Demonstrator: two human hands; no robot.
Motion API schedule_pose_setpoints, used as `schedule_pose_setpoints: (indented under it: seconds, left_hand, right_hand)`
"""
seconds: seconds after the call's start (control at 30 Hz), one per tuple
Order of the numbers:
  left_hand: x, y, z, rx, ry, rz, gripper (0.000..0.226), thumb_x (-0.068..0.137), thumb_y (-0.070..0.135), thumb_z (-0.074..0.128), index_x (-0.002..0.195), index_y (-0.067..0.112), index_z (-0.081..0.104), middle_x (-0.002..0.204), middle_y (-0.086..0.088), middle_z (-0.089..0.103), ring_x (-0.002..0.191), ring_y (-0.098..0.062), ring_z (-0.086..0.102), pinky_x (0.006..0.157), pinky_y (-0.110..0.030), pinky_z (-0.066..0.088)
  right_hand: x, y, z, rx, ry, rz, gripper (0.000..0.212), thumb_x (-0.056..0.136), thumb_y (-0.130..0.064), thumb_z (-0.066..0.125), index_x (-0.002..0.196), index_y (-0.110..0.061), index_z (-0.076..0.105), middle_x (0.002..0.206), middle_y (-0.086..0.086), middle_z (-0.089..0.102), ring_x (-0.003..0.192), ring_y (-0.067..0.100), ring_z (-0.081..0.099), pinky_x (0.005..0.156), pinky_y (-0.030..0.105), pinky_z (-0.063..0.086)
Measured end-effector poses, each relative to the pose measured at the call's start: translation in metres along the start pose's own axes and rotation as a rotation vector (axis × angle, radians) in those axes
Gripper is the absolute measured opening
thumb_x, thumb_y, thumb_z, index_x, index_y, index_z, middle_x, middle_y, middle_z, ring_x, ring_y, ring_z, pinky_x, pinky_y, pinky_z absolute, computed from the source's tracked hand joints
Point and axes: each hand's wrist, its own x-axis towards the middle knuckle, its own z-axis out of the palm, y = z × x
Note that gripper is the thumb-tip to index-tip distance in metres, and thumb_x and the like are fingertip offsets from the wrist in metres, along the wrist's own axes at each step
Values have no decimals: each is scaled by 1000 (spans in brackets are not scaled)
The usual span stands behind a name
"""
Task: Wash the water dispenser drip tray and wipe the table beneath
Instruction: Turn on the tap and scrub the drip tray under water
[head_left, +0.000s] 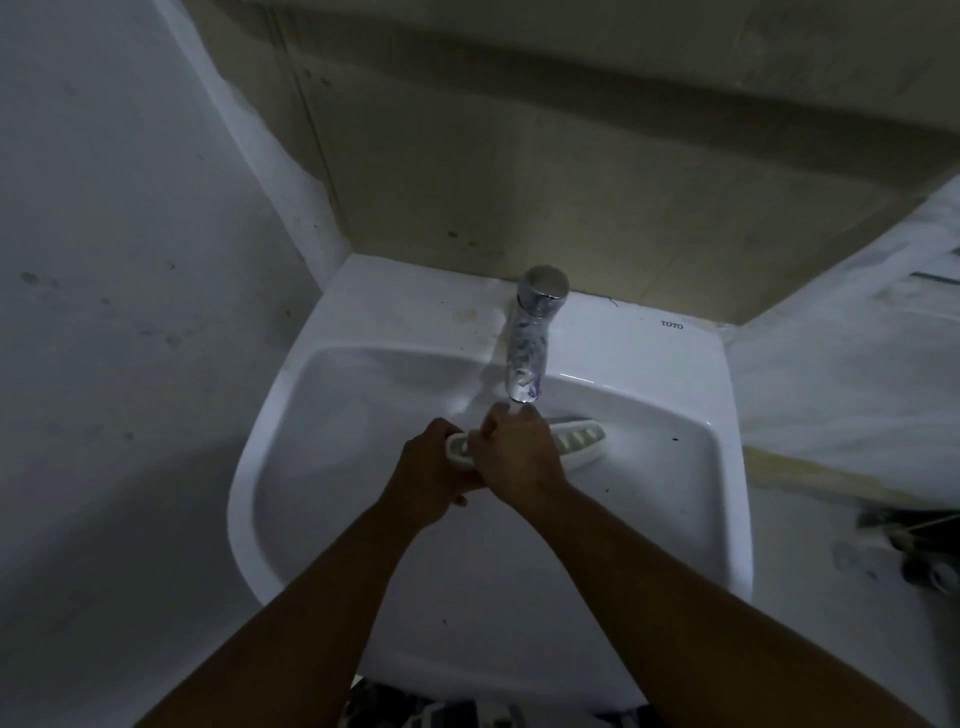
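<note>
**Two hands hold a drip tray under a sink faucet**

One slotted white drip tray (574, 440) lies lengthwise across the bowl of a white sink (675, 499), near the bowl's back wall and directly below the faucet spout. The left hand (431, 470) is curled closed around the tray's 9 o'clock end, fingers wrapped over its rim. The right hand (519, 449) is cupped over the tray's middle with fingers bent down onto it; whether it actually grips the tray or only presses on it cannot be told. The tray's 3 o'clock end sticks out free past the right hand, showing a row of pale slots, and does not appear to touch the bowl's side wall. Open basin lies at 3, 6 and 9 o'clock of the hands.

One chrome faucet (530, 338) stands at 12 o'clock on the sink's back ledge, its spout just above the right hand's knuckles. The lettering "TOTO" is printed on the ledge at 2 o'clock.

Both bare forearms enter from 6 o'clock. The room is dim. A grey, stained wall (130, 312) fills the 9 o'clock side, and a beige panel (571, 182) rises behind the sink. Some blurred dark objects (914, 540) sit at the 3 o'clock edge.
</note>
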Motion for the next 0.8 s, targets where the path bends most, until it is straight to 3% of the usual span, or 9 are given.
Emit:
schedule_pose_setpoints:
  seconds: [0.07,0.17,0.27,0.33,0.4,0.53,0.6,0.67,0.8]
  left_hand:
    - [-1,1,1,52,18,46,41,65,11,89,90,7,56,74,-1,65,56,-6,61,43,-25,49]
    - [-2,-1,1,134,2,121,44,62,12,90,79,15,50,70,10,61,57,6,54,49,-9,39]
    - [3,0,-1,223,-24,154,33,69,7,82,86,6,52,76,4,63,69,-11,58,50,-9,38]
    - [4,3,-1,258,-29,168,32,72,5,79,91,2,54,81,-1,64,74,-17,59,51,-8,39]
    - [4,5,0,272,-27,183,29,74,5,78,89,2,53,80,-3,64,73,-17,59,50,-10,39]
    - [5,11,-2,286,-10,250,35,73,3,78,76,13,44,68,11,54,64,-7,53,52,-8,38]
    - [5,11,-3,297,-32,266,34,71,3,80,80,9,48,69,12,54,63,2,50,53,-7,38]
    - [5,7,-5,296,-45,282,35,70,3,81,82,9,49,70,15,53,64,6,49,54,-7,38]
    - [9,0,-4,260,-22,288,36,67,1,84,80,11,52,71,15,55,67,-10,57,54,-5,36]
  right_hand:
    - [4,3,1,20,-44,14,32,84,-35,56,97,-8,67,103,18,60,94,34,60,82,37,51]
    - [6,0,-1,3,-130,5,21,85,-32,53,92,-14,62,103,13,61,99,31,58,78,30,42]
    - [2,-10,-3,-113,-47,-109,21,86,-22,52,94,-8,66,102,17,66,103,36,60,87,39,42]
    - [5,-12,-4,-153,-136,-44,27,90,-21,47,108,-8,62,116,19,59,115,37,52,97,44,36]
    - [9,-10,-3,-82,-224,31,28,89,-22,46,112,-10,58,121,22,54,117,37,49,97,42,37]
    - [8,-16,-3,-16,-119,97,28,89,-20,50,110,-3,57,117,19,56,111,30,54,87,31,42]
    - [3,-18,-4,-61,-55,143,32,85,-21,57,108,2,60,113,22,57,107,35,56,88,34,47]
    - [1,-17,-6,-82,-4,83,29,77,-18,66,94,4,65,97,23,62,90,37,61,77,37,52]
    - [-3,-13,-9,-78,-48,-100,13,81,-12,60,78,-1,66,81,19,66,74,35,63,68,36,49]
